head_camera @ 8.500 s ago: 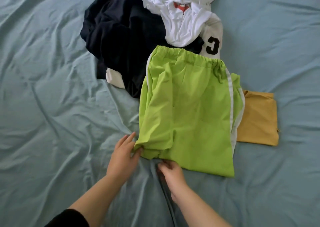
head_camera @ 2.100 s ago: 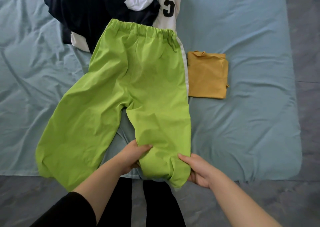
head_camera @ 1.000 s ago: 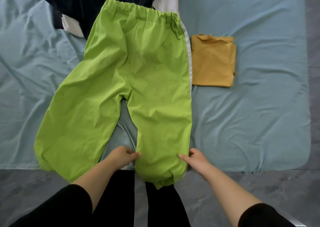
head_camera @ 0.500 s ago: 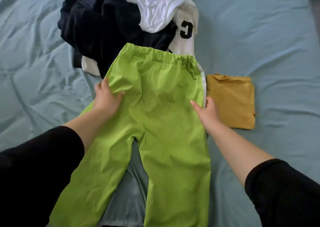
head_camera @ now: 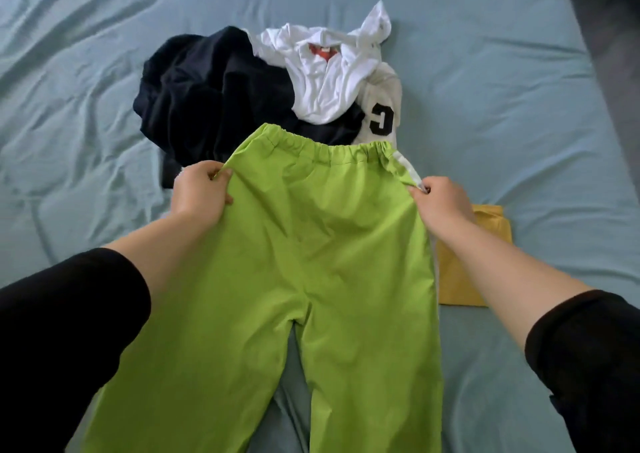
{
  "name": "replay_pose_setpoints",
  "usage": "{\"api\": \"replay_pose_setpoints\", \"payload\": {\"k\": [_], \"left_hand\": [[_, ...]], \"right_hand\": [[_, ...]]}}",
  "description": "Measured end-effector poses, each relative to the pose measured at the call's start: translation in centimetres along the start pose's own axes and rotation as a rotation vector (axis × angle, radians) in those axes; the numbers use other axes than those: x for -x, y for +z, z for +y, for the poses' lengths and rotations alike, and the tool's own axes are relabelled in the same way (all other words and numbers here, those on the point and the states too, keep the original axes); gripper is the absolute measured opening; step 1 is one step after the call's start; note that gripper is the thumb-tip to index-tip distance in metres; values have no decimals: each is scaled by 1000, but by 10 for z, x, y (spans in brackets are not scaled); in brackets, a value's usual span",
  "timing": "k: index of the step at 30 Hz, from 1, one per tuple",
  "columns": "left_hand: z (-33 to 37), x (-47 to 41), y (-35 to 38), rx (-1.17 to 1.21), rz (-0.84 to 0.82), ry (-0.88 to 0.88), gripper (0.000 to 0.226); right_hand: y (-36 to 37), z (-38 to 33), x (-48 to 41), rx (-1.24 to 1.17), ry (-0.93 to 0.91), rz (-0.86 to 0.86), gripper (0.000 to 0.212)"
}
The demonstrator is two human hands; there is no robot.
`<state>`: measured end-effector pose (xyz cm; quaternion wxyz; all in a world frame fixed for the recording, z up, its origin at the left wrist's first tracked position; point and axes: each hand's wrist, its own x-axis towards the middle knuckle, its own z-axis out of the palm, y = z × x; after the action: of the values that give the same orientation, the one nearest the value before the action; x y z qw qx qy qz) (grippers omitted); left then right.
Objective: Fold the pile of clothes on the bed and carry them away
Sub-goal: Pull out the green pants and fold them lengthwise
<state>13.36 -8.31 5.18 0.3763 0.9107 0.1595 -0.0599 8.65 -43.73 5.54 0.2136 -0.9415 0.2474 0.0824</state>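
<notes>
Now, bed [head_camera: 485, 72]: the wrinkled blue sheet carries everything on my feed.
Green trousers [head_camera: 329, 245]: spread flat, waistband touching the pile, legs running toward the camera.
Pile [head_camera: 207, 96]: unfolded, crowding the waistband.
Yellow garment [head_camera: 453, 290]: folded, just beside the right hip.
Hands: left hand [head_camera: 202, 193] and right hand [head_camera: 441, 203], flat on the trousers' hips a moment ago, now each pinch a side edge; I judge a fold is next.

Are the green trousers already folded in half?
No, the green trousers are spread out with both legs apart, while the left hand and right hand pinch their sides.
</notes>
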Motion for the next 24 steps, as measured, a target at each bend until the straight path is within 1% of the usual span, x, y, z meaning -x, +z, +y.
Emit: {"api": "replay_pose_setpoints", "payload": {"k": [1,4,6,8,9,10,11,12,13,14,16,18,20,21,22,24], "left_hand": [[12,-5,-13,23,10,3,16],[39,-23,-36,70,57,32,18],[57,-35,-52,80,88,68,19],[63,-49,-58,0,53,137,25],[61,-53,-57,-65,-9,170,38],[55,-51,-53,-135,-101,178,56],[43,-44,-46,-210,-187,171,72],[29,-33,-38,-304,-246,172,83],[12,-16,-28,-417,-294,188,89],[-8,3,-16,-517,-340,214,91],[-49,47,9,-624,-434,270,90],[-91,84,30,-704,-534,320,86],[-134,101,39,-830,-620,362,89],[-153,101,36,-872,-642,363,93],[-170,97,30,-897,-648,356,97],[-196,86,13,-921,-639,321,101]], "right_hand": [[-13,-13,-7,-63,12,12,42],[-39,-44,-29,-393,75,35,38],[-54,-68,-44,-439,22,91,32],[-60,-87,-53,-355,-51,116,10],[-56,-94,-54,-332,-84,83,26],[-47,-97,-51,-316,-112,11,50],[-35,-100,-39,-275,-136,-46,65],[-17,-99,-24,-198,-172,-93,71],[4,-97,-3,-84,-230,-143,72],[29,-94,21,40,-298,-205,72],[79,-89,75,220,-442,-326,68],[126,-88,122,332,-635,-389,66],[162,-86,145,476,-822,-436,66],[172,-83,145,540,-872,-454,67],[179,-78,140,583,-872,-475,69],[186,-67,128,629,-788,-521,73]]}}
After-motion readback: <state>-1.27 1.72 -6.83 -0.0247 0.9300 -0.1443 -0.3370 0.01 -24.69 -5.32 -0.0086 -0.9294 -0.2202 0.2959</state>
